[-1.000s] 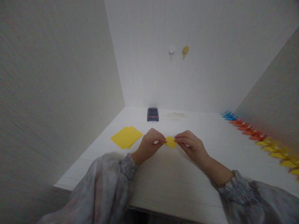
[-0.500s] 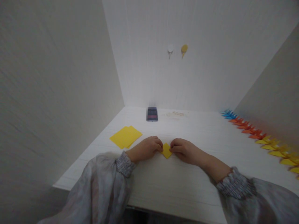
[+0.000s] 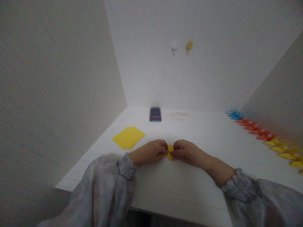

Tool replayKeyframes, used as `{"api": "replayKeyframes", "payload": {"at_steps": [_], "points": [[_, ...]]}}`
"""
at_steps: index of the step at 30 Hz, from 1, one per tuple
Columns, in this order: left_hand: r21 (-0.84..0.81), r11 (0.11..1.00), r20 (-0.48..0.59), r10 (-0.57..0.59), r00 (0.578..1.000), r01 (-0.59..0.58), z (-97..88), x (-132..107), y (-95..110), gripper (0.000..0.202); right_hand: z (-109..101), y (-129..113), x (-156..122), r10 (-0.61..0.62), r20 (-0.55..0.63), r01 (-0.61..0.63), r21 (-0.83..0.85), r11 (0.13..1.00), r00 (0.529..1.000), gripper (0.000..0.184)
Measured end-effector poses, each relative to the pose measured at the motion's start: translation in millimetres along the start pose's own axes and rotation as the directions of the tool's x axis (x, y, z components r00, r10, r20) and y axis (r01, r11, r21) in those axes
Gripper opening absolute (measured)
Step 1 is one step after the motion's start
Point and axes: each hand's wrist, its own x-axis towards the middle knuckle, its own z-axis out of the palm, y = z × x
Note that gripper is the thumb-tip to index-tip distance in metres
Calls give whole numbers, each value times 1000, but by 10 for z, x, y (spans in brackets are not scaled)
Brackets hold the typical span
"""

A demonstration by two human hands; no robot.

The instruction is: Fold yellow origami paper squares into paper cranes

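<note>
A small folded piece of yellow origami paper (image 3: pixel 170 155) lies on the white table between my two hands, one corner pointing toward me. My left hand (image 3: pixel 155 151) pinches its left side, fingers bent together. From the other side my right hand (image 3: pixel 187 151) grips the right edge between thumb and fingers. The fingertips of both hands cover much of the paper, so its exact fold is hidden. Left of my left hand lie yellow paper sheets (image 3: pixel 126 138), overlapping and flat.
Along the right wall runs a row of folded paper cranes, blue (image 3: pixel 234 114), orange (image 3: pixel 257 129) and yellow (image 3: pixel 284 148). A dark blurred box (image 3: pixel 155 114) stands near the back wall. A white hook (image 3: pixel 174 46) and a yellow hook (image 3: pixel 189 45) are fixed on that wall.
My hands have come closer together over the folded yellow paper and now cover more of it. The whole view has shifted slightly.
</note>
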Motion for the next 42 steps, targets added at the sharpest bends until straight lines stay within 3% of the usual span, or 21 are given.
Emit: {"api": "replayKeyframes", "payload": {"at_steps": [8, 18, 31, 42], "points": [[18, 999, 38, 31, 999, -32, -32, 0, 22, 18, 20, -34, 16, -30, -32, 32, 57, 998, 999, 24], [99, 992, 51, 73, 996, -78, -78, -10, 65, 19, 104, -71, 71, 157, -47, -148, 149, 978, 986, 17], [72, 997, 37, 25, 999, -28, -99, -19, 85, 19, 154, -60, 101, 230, 9, -230, 13, 973, 973, 17], [73, 995, -14, -65, 998, 66, -68, -7, 44, 25, 133, -90, 151, 308, 58, -310, 16, 951, 949, 19]]}}
